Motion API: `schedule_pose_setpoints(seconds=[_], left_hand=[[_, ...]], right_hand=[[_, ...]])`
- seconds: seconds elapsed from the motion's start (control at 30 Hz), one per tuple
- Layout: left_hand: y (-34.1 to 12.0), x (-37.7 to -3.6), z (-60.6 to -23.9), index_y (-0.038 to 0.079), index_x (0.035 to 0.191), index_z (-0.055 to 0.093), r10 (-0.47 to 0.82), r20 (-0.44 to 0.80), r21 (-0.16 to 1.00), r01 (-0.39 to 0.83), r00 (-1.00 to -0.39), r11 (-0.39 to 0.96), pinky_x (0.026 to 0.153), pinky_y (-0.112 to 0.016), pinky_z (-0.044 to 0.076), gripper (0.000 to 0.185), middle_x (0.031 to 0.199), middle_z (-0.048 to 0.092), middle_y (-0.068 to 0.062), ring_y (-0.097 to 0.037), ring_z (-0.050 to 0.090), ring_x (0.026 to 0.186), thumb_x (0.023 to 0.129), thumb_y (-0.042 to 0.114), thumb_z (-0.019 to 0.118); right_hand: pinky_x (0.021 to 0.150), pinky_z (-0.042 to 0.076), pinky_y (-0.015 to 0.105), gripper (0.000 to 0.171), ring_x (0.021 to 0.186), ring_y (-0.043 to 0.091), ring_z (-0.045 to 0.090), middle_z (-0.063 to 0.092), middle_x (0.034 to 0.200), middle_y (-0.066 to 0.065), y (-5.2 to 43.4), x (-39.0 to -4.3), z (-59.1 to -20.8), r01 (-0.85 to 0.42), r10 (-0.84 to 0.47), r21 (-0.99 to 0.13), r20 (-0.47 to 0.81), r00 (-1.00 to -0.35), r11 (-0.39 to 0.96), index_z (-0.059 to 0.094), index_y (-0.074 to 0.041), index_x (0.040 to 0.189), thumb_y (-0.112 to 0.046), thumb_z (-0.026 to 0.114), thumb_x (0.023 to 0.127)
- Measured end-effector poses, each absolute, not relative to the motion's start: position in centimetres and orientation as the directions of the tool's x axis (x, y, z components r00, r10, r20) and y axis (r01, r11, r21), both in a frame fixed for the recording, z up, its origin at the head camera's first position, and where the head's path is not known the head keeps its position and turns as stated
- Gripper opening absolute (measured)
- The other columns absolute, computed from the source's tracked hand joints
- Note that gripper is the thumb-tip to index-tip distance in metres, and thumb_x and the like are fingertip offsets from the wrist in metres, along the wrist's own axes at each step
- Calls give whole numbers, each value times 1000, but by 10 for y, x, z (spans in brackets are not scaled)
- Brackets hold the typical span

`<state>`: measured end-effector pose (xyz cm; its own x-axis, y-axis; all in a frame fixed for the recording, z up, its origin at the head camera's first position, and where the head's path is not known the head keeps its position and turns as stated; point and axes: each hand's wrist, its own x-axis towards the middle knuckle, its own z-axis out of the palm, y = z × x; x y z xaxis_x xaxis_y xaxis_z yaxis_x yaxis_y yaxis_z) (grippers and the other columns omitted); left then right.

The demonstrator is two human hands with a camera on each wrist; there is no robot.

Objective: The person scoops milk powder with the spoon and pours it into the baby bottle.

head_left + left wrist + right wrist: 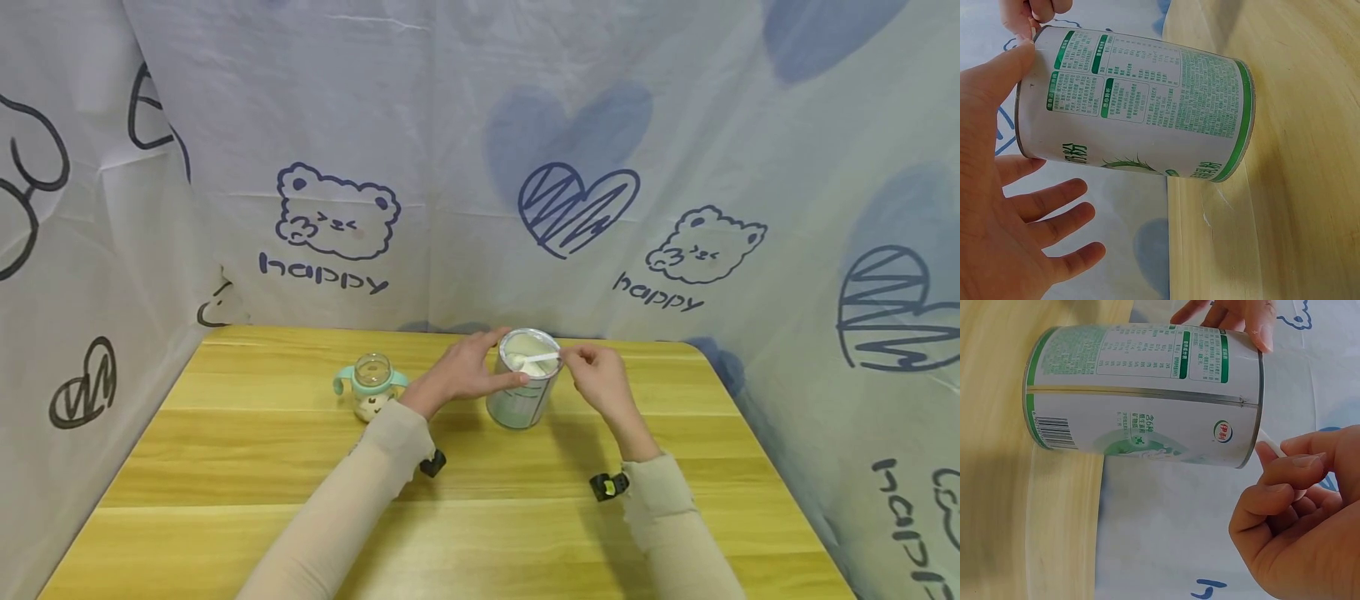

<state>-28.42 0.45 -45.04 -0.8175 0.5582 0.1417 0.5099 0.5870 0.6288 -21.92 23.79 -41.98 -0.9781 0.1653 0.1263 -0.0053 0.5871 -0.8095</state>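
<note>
Pale cloth (pixel 450 125) printed with bears and hearts hangs behind the wood-grain table (pixel 480 542). Near the table's far edge we note the can (pixel 517 404): upright, top open, whitish powder (pixel 529 343) inside. Left hand (pixel 468 368) braces it at the rim, thumb on one side, index finger on the other; we see the remaining fingers spread in the left wrist view. Right hand (pixel 600 383) pinches the handle of a white scoop (pixel 543 357) reaching into the can. Left of the can we log a bottle (pixel 371 390), upright, two teal handles, partly behind the sleeve (pixel 337 508).
</note>
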Motion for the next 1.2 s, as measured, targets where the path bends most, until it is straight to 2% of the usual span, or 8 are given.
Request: schedule_pose_setpoints(seconds=[0.13,0.3,0.53,0.93,1.2], left_hand=[[4,-284,-451,23,166,35,557,145,629,511,-818,586,116,-63,45,94,159,50,-19,-41,51,145,90,67,71],[4,-285,-451,23,165,35,555,146,624,511,-819,590,116,-63,46,94,158,51,-19,-41,52,143,90,68,70],[4,-284,-450,24,166,35,555,145,620,512,-819,595,115,-62,46,94,158,52,-18,-41,53,142,91,68,70],[4,-284,-450,25,165,36,556,139,625,508,-819,592,115,-62,46,95,158,52,-16,-39,53,143,89,69,71],[4,-284,-450,26,166,35,551,126,623,498,-825,603,116,-63,46,95,160,50,-16,-40,52,144,89,70,70]], right_hand=[[49,37,24,31,57,12,46,52,62,-4,238,-219,-421,-55,159,-788,190,-969,613,78,1,104,-24,61,103],[48,34,23,25,55,12,43,50,62,-1,237,-220,-424,-174,101,-711,327,-940,681,78,1,99,-19,64,103],[49,35,24,21,55,15,45,55,61,4,235,-221,-426,-259,55,-623,438,-897,738,80,2,102,-14,67,101],[50,36,26,21,54,15,46,57,59,6,234,-222,-425,-191,139,-609,451,-881,770,81,2,99,-14,69,97],[53,37,28,22,55,16,47,57,58,5,235,-221,-426,-133,207,-623,442,-873,771,79,1,88,-18,69,93]])
